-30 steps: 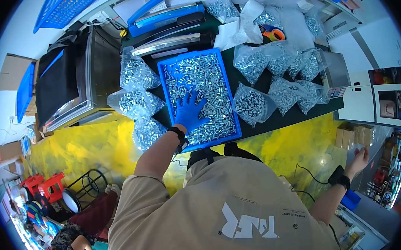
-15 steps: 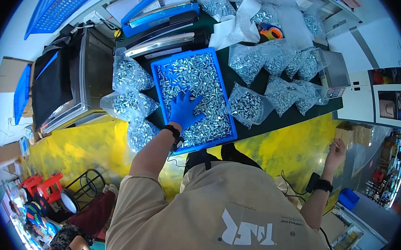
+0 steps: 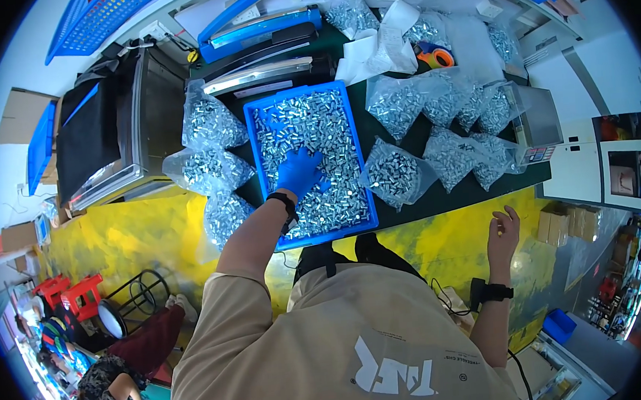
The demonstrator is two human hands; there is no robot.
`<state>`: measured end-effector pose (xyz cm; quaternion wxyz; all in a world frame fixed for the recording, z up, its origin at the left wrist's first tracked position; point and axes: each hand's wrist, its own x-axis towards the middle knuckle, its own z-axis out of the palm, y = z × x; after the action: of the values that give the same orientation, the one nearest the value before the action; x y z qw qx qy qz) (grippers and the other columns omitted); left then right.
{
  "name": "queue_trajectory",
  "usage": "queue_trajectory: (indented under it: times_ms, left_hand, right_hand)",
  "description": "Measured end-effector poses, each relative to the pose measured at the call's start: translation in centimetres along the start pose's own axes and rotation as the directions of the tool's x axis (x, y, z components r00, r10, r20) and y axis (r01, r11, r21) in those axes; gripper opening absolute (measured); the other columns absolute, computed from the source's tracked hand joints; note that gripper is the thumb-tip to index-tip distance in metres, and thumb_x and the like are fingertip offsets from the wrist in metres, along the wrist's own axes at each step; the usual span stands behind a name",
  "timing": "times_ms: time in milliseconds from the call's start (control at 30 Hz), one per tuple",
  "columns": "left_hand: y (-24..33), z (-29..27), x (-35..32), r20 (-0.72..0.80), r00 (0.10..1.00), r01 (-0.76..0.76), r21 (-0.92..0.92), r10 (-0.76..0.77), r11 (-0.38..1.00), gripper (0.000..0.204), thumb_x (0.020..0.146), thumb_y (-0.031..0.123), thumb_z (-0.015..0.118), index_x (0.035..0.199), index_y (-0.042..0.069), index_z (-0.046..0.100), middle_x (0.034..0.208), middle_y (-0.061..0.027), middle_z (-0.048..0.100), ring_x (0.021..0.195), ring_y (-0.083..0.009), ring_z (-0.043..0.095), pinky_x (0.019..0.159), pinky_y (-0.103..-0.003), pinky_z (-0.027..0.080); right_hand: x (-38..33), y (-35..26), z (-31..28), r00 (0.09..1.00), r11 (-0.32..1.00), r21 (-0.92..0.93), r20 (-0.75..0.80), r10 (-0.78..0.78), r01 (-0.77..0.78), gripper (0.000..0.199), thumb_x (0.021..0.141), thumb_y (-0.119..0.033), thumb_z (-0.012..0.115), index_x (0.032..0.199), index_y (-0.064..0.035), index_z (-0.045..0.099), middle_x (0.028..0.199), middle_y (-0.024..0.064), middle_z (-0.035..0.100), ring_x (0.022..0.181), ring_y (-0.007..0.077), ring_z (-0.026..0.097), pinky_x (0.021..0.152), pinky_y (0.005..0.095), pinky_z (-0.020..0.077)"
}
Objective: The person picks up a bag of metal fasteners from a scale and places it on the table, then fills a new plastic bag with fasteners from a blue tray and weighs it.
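Observation:
A blue plastic tray [image 3: 256, 167] full of small silvery metal parts [image 3: 323, 125] lies on the dark green bench. My left hand [image 3: 300, 173], in a blue glove with a black wristband, rests palm down on the parts near the tray's middle, fingers apart. My bare right hand [image 3: 502, 228] hangs off to the right, below the bench's front edge, with fingers loosely curled and nothing clearly in it; a black watch sits on that wrist. A clear bag of the same parts [image 3: 393, 174] lies just right of the tray.
Three filled bags [image 3: 211, 170] lie left of the tray and several more [image 3: 463, 116] to its right, by a weighing scale [image 3: 534, 122]. A blue sealing machine [image 3: 260, 29] and an orange tape roll [image 3: 441, 58] sit behind. Red stools [image 3: 71, 295] and another person [image 3: 117, 378] are lower left.
My left hand has shifted a little over the parts in the tray. My right hand has come up from low at the right toward the bench edge.

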<state>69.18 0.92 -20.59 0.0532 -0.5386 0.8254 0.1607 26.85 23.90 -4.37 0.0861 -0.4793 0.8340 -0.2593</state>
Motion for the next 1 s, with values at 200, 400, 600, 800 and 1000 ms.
queue_trajectory:
  times_ms: [200,400,600,800,1000]
  left_hand:
    - [-1.2,2.7,0.6,-0.05,0.998,0.027,-0.07,-0.031,0.997,0.037,0.083,0.035,0.069,0.119,0.028,0.065,0.113,-0.0124,0.058,0.104,-0.0352,0.061,0.072,-0.048,0.056]
    - [-2.4,2.4,2.3,0.134,0.966,0.239,-0.792,-0.221,0.562,0.032,0.089,0.026,0.069,0.117,0.013,0.065,0.101,-0.006,0.066,0.085,-0.0194,0.064,0.062,-0.031,0.053]
    - [-6.6,3.9,1.0,-0.196,0.973,-0.23,-0.833,0.122,0.503,0.034,0.09,0.021,0.069,0.12,0.006,0.063,0.101,-0.0092,0.068,0.084,-0.0191,0.067,0.062,-0.033,0.055]
    - [1.5,-7.5,-1.7,0.532,0.847,0.509,-0.817,-0.013,-0.271,0.02,0.093,0.023,0.067,0.109,0.012,0.065,0.085,-0.0024,0.066,0.064,-0.0095,0.059,0.047,-0.018,0.042]
    - [9.7,-14.8,-1.1,0.433,0.861,0.42,-0.901,0.268,0.107,0.033,0.094,0.027,0.064,0.119,0.006,0.061,0.086,-0.0013,0.064,0.065,-0.005,0.057,0.05,-0.017,0.041]
  right_hand:
    - [-0.1,-0.7,1.1,0.995,0.998,0.034,0.082,-0.063,0.06,0.013,0.089,-0.002,0.061,0.1,-0.0013,0.067,0.128,0.0117,0.056,0.086,0.0235,0.064,0.072,0.0315,0.0533]
    - [0.4,-2.6,3.3,0.976,0.976,0.137,0.115,-0.184,0.168,0.012,0.088,-0.002,0.062,0.099,-0.001,0.066,0.116,0.0129,0.062,0.086,0.0256,0.066,0.072,0.0329,0.0539]
    - [1.7,-8.7,6.4,0.92,0.902,0.335,0.185,-0.347,0.273,0.014,0.085,-0.001,0.063,0.098,-0.002,0.066,0.107,0.014,0.065,0.081,0.0288,0.067,0.071,0.0331,0.0542]
    - [1.5,-11.1,8.9,0.777,0.836,0.258,0.311,-0.547,0.485,0.016,0.08,-0.005,0.065,0.096,-0.0042,0.068,0.099,0.0128,0.067,0.076,0.031,0.066,0.07,0.0373,0.0547]
    - [1.1,-10.4,9.9,0.657,0.776,0.273,0.417,-0.628,0.569,0.013,0.078,-0.007,0.065,0.09,-0.0042,0.068,0.087,0.0114,0.066,0.076,0.0316,0.065,0.069,0.0398,0.0539]
